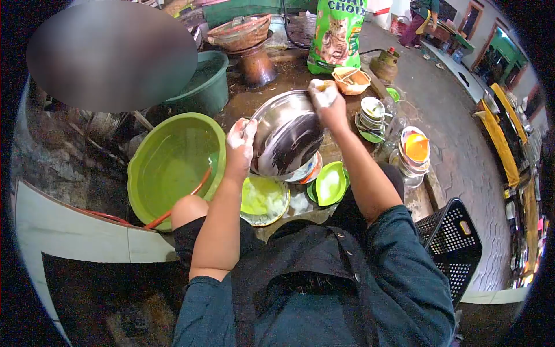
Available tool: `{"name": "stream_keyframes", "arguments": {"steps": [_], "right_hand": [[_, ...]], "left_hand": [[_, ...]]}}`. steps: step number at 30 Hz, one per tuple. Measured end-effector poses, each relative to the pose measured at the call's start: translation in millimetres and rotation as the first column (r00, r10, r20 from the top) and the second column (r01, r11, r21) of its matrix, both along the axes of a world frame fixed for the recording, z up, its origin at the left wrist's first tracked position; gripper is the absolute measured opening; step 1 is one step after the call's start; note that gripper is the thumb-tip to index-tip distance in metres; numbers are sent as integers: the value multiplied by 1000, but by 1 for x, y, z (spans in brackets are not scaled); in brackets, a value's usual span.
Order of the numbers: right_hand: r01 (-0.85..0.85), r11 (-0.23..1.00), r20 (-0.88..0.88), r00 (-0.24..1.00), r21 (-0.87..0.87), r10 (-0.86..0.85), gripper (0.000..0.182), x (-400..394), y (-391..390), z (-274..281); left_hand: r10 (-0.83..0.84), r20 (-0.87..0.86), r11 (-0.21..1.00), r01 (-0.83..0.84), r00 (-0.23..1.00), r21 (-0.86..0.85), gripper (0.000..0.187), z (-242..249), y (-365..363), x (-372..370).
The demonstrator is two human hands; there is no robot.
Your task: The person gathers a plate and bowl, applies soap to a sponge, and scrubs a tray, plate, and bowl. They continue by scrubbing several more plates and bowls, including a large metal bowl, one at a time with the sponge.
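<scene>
A large shiny metal bowl (287,136), streaked with white suds, is held up and tilted in front of me. My left hand (240,141), covered in foam, grips its left rim. At the upper right rim is my right hand (326,98), also foamy, pressing something yellowish, perhaps a sponge, against the bowl. Below the bowl are a light green dish (263,199) full of suds and a green leaf-shaped dish (331,183). Stacked plates (312,170) show partly behind the bowl's lower edge.
A green water tub (139,168) with an orange hose (193,194) stands left. Stacked bowls (373,118) and dishes (414,153) lie right, above a black crate (454,243). Beyond are a dark green tub (202,87), cat food bag (337,37), gas cylinder (385,65) and another person (417,23).
</scene>
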State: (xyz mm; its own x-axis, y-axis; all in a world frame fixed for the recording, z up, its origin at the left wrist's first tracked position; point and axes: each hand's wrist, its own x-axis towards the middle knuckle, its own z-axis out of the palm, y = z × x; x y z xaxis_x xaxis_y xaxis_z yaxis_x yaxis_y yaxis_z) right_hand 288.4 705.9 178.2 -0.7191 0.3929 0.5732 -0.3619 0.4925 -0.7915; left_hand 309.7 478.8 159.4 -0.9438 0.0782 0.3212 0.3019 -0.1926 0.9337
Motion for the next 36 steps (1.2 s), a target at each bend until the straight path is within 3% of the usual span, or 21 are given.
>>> {"name": "stream_keyframes", "arguments": {"steps": [3,5,6,8,10,11,13,16,17,18,21,22,24,26,28,30,31,32,33,34,36], "right_hand": [[34,890,-33,999,454,-21,31,32,-36,12],[-74,619,26,996,782,85,35,52,-64,10],[-3,545,-165,952,839,259,35,61,-75,18],[-30,569,-134,960,822,245,34,57,-73,21],[-78,745,51,997,662,60,30,53,-62,37],[-16,870,-24,999,493,32,29,43,-55,43],[-174,985,94,980,7,173,31,26,-21,35],[-382,739,-189,923,-555,335,31,-19,9,5],[-146,909,-91,989,-391,119,31,-18,8,1],[-97,910,42,991,-403,124,36,-16,11,-1],[78,996,161,983,54,-85,45,22,-8,34],[19,1000,96,995,25,-21,40,28,-14,37],[-41,977,249,968,210,-13,34,44,-33,44],[46,876,-44,999,480,-29,27,35,-56,21],[85,810,-185,982,580,30,25,47,-59,25],[-31,904,-196,972,426,126,26,29,-48,15],[-19,901,-16,999,433,29,29,33,-42,27],[-149,989,-26,988,10,149,33,23,-30,18],[-123,975,82,987,-185,140,35,9,-17,12],[-75,926,189,970,-369,154,37,-3,-6,9],[-99,838,60,986,-536,155,37,-48,24,-44]], "left_hand": [[0,-3,999,0,1000,52,12,-5,2,-1],[-1,4,999,1,1000,45,12,0,11,12],[2,19,999,-3,1000,37,14,2,15,18],[-59,29,998,58,998,39,19,-6,12,12],[57,-77,998,-59,995,-16,17,-11,13,5],[60,-52,986,-67,997,-151,17,-2,7,6],[74,-59,994,-78,995,-77,19,14,7,13],[54,-55,996,-50,997,77,21,23,3,19],[57,-71,998,-59,996,-28,21,20,0,15],[59,-86,989,-70,995,-131,22,17,-2,12],[89,-156,952,-130,984,-278,30,18,-6,8],[92,-174,939,-143,980,-312,33,15,-7,6],[109,-220,909,-187,969,-373,36,24,1,18],[129,-323,811,-287,937,-510,36,21,9,25],[96,-231,811,-211,968,-546,33,27,11,32],[250,-311,876,-351,917,-330,29,24,17,30],[126,-220,908,-202,967,-368,29,26,10,28],[123,-226,908,-202,966,-367,29,26,9,27],[144,-196,953,-189,970,-236,29,24,10,25],[161,-161,979,-178,974,-100,28,21,9,23],[181,-97,982,-186,979,-40,28,15,5,17]]}}
